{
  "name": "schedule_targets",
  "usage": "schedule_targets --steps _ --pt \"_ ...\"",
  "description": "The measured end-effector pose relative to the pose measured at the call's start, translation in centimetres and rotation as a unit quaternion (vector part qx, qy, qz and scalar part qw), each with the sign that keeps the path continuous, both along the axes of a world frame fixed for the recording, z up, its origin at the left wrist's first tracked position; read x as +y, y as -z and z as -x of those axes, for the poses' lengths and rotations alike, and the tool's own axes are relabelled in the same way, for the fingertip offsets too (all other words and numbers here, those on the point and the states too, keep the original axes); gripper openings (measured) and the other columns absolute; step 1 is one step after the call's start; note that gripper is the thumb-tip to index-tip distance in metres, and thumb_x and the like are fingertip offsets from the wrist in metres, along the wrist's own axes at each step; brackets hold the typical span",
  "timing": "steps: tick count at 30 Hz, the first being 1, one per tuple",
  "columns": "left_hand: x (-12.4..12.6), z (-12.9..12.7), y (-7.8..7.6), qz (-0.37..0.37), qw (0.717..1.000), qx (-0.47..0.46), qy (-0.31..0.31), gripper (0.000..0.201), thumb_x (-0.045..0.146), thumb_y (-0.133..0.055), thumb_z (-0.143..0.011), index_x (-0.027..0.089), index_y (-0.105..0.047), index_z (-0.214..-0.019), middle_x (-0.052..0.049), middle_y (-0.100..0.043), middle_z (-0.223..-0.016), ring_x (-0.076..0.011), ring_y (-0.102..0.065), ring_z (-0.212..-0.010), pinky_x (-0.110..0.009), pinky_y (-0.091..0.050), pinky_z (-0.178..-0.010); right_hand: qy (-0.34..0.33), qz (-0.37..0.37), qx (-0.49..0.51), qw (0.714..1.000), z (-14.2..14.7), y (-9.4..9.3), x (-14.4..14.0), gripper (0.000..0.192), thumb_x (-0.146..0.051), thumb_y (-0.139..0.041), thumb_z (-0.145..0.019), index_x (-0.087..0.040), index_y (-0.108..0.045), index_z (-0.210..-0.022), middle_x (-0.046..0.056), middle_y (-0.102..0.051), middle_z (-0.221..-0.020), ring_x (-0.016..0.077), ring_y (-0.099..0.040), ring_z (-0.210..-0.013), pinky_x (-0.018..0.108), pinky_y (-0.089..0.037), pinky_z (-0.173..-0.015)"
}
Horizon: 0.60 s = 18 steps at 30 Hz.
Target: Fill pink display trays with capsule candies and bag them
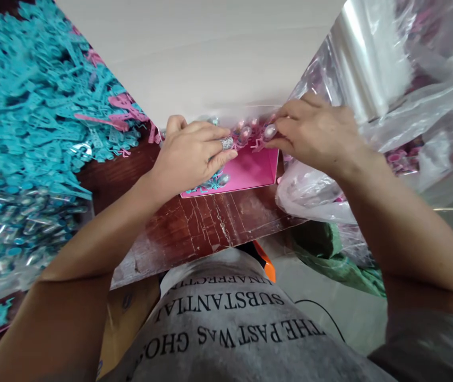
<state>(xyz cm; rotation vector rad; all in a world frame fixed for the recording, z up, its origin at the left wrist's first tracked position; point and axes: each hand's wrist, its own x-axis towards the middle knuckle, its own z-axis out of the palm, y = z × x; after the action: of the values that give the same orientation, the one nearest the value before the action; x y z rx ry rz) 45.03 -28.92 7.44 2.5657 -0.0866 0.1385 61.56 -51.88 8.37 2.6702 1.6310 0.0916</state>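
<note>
Here, one flat pink cardboard card (246, 171) lies on the cracked dark-red wooden tabletop (194, 225), just beyond the person's chest. The left hand (190, 156) presses curled fingers onto its upper left part. The right hand (314, 132) pinches one small pink plastic piece (258, 142) at the card's top edge. Two heaps flank them: turquoise plastic pieces (31, 101) left, clear plastic bags (389, 106) right.
</note>
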Motion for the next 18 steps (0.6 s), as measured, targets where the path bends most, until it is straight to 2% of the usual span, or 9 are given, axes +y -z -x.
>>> schedule_targets --steps 2,5,8,11,13,15,16,17,18 --pt "0.0 -0.1 -0.2 -0.039 0.999 0.004 0.002 0.046 0.058 -0.054 -0.109 0.024 -0.08 -0.092 -0.005 -0.076 -0.143 -0.033 -0.062 -0.138 -0.061 -0.024 -0.125 -0.009 0.039 -0.018 0.999 0.3 -0.3 0.1 0.037 -0.049 -0.058 -0.11 -0.017 -0.076 -0.108 0.016 -0.069 -0.14 0.0375 -0.059 -0.13 0.035 -0.051 -0.072" --pt "-0.2 -0.1 -0.3 -0.086 0.996 -0.001 -0.003 0.046 0.055 -0.05 -0.112 0.025 -0.08 -0.096 -0.004 -0.075 -0.145 -0.0309 -0.064 -0.139 -0.061 -0.028 -0.123 -0.018 0.061 -0.031 0.997 0.4 -0.4 0.6 0.039 -0.046 -0.053 -0.112 -0.015 -0.076 -0.116 0.017 -0.065 -0.145 0.0374 -0.055 -0.133 0.037 -0.054 -0.078" --pt "-0.3 0.6 -0.5 -0.106 0.994 -0.014 0.013 0.045 0.055 -0.049 -0.114 0.025 -0.079 -0.098 -0.002 -0.074 -0.146 -0.0289 -0.066 -0.138 -0.058 -0.034 -0.121 -0.022 0.025 -0.054 0.998 0.6 -0.2 0.5 0.042 -0.049 -0.056 -0.11 -0.014 -0.075 -0.124 0.019 -0.065 -0.145 0.0397 -0.054 -0.134 0.046 -0.055 -0.093" --pt "0.1 2.2 -0.7 -0.101 0.988 -0.115 0.016 0.04 0.051 -0.05 -0.115 0.023 -0.077 -0.106 -0.002 -0.076 -0.143 -0.0251 -0.069 -0.134 -0.052 -0.042 -0.118 -0.017 -0.05 -0.044 0.998 0.7 1.1 -0.2 0.042 -0.05 -0.05 -0.112 -0.019 -0.077 -0.118 0.016 -0.065 -0.147 0.0398 -0.054 -0.134 0.052 -0.052 -0.101" --pt "1.5 3.5 -0.4 -0.081 0.964 -0.248 -0.058 0.04 0.047 -0.046 -0.117 0.021 -0.076 -0.116 -0.005 -0.079 -0.131 -0.0229 -0.071 -0.127 -0.047 -0.048 -0.114 -0.012 -0.089 -0.008 0.996 0.7 2.3 -0.5 0.043 -0.05 -0.046 -0.113 -0.021 -0.078 -0.111 0.013 -0.064 -0.15 0.0376 -0.053 -0.135 0.051 -0.049 -0.105" --pt "4.3 4.5 0.9 -0.063 0.901 -0.371 -0.217 0.05 0.048 -0.036 -0.119 0.013 -0.072 -0.12 -0.011 -0.077 -0.117 -0.0225 -0.072 -0.116 -0.045 -0.055 -0.105 0.002 -0.1 0.029 0.995 0.8 3.4 -0.3 0.044 -0.048 -0.045 -0.115 -0.019 -0.078 -0.109 0.011 -0.061 -0.155 0.0357 -0.051 -0.138 0.052 -0.047 -0.11" --pt "6.1 4.6 1.9 -0.065 0.86 -0.403 -0.307 0.058 0.055 -0.032 -0.118 0.01 -0.068 -0.117 -0.013 -0.074 -0.112 -0.0221 -0.071 -0.105 -0.043 -0.057 -0.096 0.009 -0.096 0.043 0.994 0.8 3.9 0.0 0.045 -0.046 -0.044 -0.115 -0.017 -0.078 -0.108 0.011 -0.059 -0.157 0.035 -0.051 -0.139 0.052 -0.045 -0.112" --pt "8.1 4.4 3.2 -0.075 0.834 -0.401 -0.372 0.062 0.06 -0.026 -0.117 0.009 -0.062 -0.119 -0.014 -0.072 -0.111 -0.0206 -0.07 -0.097 -0.041 -0.059 -0.089 0.016 -0.09 0.053 0.994 0.8 4.2 0.3 0.046 -0.044 -0.042 -0.116 -0.015 -0.077 -0.108 0.011 -0.058 -0.159 0.0345 -0.05 -0.14 0.053 -0.044 -0.114" --pt "10.1 3.9 4.5 -0.083 0.824 -0.372 -0.418 0.058 0.061 -0.03 -0.116 0.009 -0.058 -0.118 -0.014 -0.07 -0.112 -0.0203 -0.068 -0.097 -0.041 -0.058 -0.091 0.023 -0.086 0.058 0.994 0.9 4.5 0.6 0.046 -0.041 -0.04 -0.117 -0.014 -0.077 -0.108 0.01 -0.057 -0.16 0.0341 -0.05 -0.142 0.054 -0.043 -0.115"
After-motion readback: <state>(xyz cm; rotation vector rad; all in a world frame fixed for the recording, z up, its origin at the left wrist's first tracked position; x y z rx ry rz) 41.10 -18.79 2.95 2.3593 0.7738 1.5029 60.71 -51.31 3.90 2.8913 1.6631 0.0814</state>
